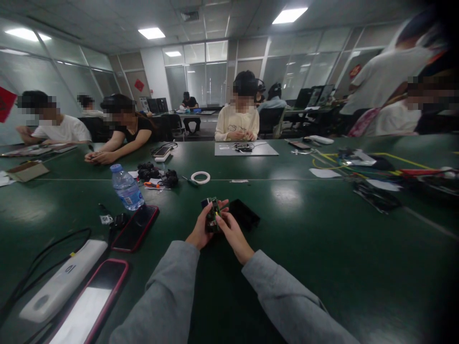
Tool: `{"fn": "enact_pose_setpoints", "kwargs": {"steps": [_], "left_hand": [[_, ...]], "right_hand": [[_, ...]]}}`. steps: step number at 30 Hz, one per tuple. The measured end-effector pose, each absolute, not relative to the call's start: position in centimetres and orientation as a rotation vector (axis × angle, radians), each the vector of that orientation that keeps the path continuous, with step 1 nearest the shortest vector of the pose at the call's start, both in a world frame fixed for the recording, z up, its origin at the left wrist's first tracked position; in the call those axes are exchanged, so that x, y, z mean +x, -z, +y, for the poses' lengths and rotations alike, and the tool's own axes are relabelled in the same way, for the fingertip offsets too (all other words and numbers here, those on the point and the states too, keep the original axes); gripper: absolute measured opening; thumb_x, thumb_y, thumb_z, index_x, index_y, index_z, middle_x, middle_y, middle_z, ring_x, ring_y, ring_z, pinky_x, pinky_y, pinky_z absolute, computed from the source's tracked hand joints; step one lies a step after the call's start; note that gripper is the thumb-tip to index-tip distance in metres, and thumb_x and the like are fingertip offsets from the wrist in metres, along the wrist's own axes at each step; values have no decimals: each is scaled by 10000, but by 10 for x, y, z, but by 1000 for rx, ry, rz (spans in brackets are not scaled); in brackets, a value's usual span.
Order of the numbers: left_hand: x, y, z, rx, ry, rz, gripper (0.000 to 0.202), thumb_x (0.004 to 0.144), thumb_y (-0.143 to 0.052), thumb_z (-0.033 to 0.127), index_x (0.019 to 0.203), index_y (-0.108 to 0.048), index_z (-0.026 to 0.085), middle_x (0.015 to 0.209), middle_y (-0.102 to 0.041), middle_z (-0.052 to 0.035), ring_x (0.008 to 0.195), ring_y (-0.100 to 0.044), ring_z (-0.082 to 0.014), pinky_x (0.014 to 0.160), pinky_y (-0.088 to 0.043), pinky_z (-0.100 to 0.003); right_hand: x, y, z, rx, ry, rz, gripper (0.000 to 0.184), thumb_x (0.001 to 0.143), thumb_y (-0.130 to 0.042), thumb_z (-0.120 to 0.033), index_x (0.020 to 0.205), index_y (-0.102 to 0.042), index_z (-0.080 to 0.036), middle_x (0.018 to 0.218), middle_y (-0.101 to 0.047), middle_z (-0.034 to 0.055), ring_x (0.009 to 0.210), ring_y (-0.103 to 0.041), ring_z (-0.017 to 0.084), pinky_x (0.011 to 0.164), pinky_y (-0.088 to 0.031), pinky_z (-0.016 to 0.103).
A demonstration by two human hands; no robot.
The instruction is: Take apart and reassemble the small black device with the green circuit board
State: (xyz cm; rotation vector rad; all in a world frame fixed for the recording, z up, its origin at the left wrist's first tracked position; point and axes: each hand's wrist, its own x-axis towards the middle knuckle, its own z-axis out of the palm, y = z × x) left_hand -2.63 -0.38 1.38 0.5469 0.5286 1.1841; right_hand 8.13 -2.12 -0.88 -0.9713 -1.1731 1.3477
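Observation:
Just above the green table, my left hand (199,231) is closed around the side of a small green circuit board (213,222) with dark parts on it. My right hand (234,235) has its thumb and fingers pressed on the board's right side, near a small yellow spot. Its fingertips are partly hidden, and the board's details are too small to make out. Right behind my right hand lies a black box-shaped case (245,214), apart from the board.
To the left are a water bottle (127,188), a red-edged phone (135,229), a second phone (89,306) and a white device (64,282) with black cables. A white ring (200,177) lies ahead. Wires (358,162) spread at right. Several people sit around.

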Motion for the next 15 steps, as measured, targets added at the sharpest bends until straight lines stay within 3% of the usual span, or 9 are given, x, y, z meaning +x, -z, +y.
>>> {"fn": "enact_pose_setpoints", "kwargs": {"steps": [8,15], "left_hand": [[-25,-20,-8,579,-1117,481,425,851,-541,437,1193,-622,197,1353,-548,-96,1180,-555,-279,985,-431,-423],[-24,-15,-4,608,-1027,531,484,854,-526,487,1191,-623,153,1246,-620,-134,1149,-574,-282,948,-446,-401]], "right_hand": [[85,-10,-24,-943,-1580,-979,514,702,-721,-508,1044,-586,-149,1064,-616,89,878,-598,172,652,-458,249],[92,-10,-21,-1062,-1445,-1018,488,726,-699,-518,1019,-572,-150,983,-624,65,813,-592,152,634,-441,245]]}}
